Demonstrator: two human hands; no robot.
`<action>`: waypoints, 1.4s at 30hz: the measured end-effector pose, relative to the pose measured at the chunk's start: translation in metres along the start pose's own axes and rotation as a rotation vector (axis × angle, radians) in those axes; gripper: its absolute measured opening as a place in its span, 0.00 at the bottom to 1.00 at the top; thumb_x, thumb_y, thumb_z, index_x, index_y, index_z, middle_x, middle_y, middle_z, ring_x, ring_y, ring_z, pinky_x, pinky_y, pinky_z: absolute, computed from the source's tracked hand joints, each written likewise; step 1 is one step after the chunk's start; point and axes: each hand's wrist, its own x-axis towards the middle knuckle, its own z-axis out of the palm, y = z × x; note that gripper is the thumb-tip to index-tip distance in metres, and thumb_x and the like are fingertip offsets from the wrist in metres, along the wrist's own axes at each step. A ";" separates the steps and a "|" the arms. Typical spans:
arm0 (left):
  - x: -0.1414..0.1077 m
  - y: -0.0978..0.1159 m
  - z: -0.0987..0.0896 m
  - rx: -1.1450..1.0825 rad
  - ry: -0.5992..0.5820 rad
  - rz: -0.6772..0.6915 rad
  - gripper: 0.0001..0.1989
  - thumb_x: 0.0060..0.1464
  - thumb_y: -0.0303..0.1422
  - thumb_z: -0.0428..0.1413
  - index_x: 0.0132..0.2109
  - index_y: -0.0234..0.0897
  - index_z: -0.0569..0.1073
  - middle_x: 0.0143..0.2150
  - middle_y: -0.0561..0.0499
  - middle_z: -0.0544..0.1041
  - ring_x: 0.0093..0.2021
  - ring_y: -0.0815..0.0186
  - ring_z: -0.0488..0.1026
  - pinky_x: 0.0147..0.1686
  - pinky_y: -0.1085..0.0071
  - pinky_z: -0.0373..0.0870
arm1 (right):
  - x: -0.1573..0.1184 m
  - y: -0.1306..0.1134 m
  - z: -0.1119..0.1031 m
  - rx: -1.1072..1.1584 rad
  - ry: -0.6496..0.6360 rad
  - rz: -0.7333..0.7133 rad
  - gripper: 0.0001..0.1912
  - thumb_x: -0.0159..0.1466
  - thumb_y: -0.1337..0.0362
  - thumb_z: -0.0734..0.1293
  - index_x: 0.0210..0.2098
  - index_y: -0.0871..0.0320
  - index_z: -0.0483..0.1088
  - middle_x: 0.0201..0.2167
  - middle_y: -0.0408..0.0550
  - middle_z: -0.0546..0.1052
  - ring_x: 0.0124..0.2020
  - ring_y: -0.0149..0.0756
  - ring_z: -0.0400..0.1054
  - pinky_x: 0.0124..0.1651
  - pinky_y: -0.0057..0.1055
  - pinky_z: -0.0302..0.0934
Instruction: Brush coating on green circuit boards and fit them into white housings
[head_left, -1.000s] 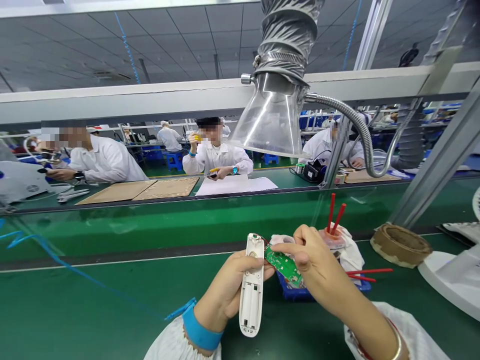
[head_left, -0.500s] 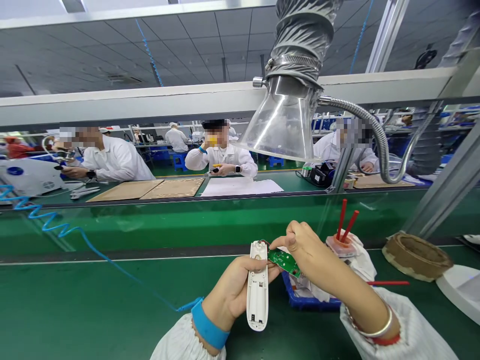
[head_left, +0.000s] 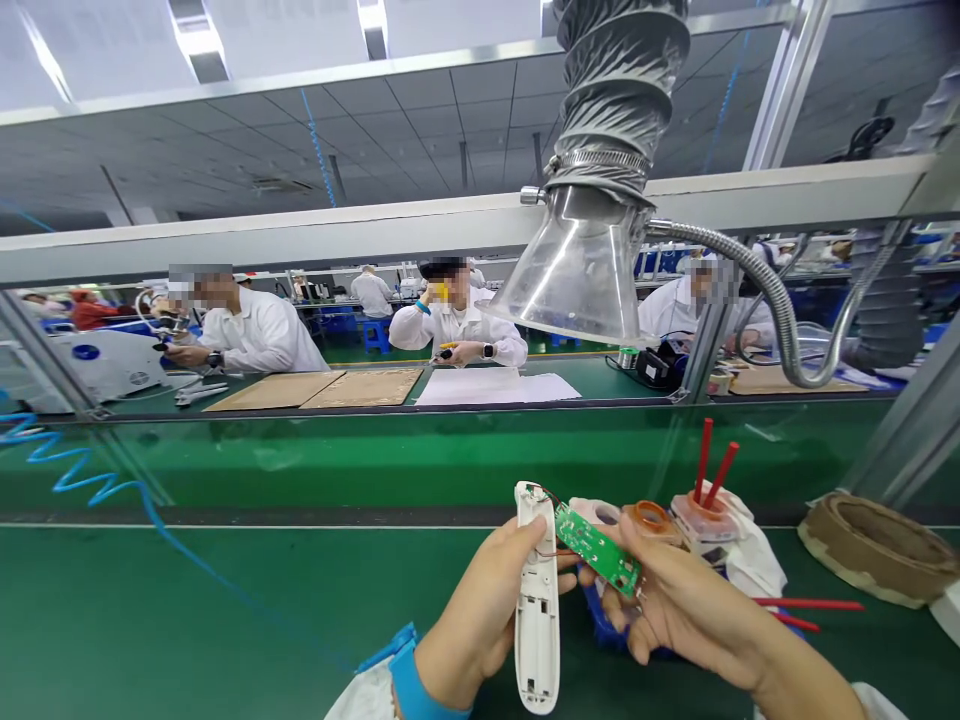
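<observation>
My left hand (head_left: 487,590) is closed around a long white plastic housing (head_left: 537,630), its thumb pressed on the upper part. The housing stands nearly upright, its hollow inner side facing me. Thin dark and red wires run from its top to a green circuit board (head_left: 598,547), which slants down to the right. My right hand (head_left: 667,600) grips the board by its lower right end, between thumb and fingers. Some fingertips of both hands are hidden behind the two parts. A blue strap (head_left: 427,680) circles my left wrist.
Behind my right hand stand a blue tray (head_left: 604,620) and a small container (head_left: 705,515) with red sticks. A brown tape roll (head_left: 877,548) lies at the right. A clear extraction hood (head_left: 574,270) hangs above the bench (head_left: 187,610). Co-workers in white sit across the partition.
My right hand has gone from pointing at the wires near the housing's top to gripping the circuit board's lower end. The left hand keeps the housing. The camera view has shifted.
</observation>
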 end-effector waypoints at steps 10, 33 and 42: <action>-0.006 0.005 0.000 0.318 0.011 0.213 0.14 0.57 0.43 0.51 0.41 0.35 0.63 0.35 0.46 0.76 0.35 0.63 0.75 0.33 0.70 0.70 | 0.003 0.003 -0.004 0.188 0.042 0.050 0.13 0.63 0.63 0.65 0.46 0.61 0.64 0.32 0.52 0.75 0.26 0.29 0.70 0.27 0.21 0.64; 0.010 0.002 -0.012 0.326 -0.074 0.200 0.12 0.57 0.36 0.52 0.43 0.30 0.69 0.34 0.47 0.77 0.32 0.66 0.75 0.35 0.70 0.71 | -0.010 -0.002 0.007 0.215 -0.002 -0.037 0.11 0.64 0.63 0.64 0.43 0.65 0.69 0.32 0.54 0.75 0.25 0.30 0.69 0.26 0.25 0.68; 0.004 0.008 -0.012 0.399 -0.045 0.297 0.11 0.54 0.36 0.55 0.40 0.32 0.71 0.30 0.50 0.78 0.30 0.68 0.74 0.31 0.74 0.70 | -0.008 0.004 0.006 0.193 -0.139 -0.077 0.09 0.63 0.65 0.65 0.41 0.63 0.69 0.34 0.52 0.73 0.28 0.32 0.71 0.31 0.29 0.69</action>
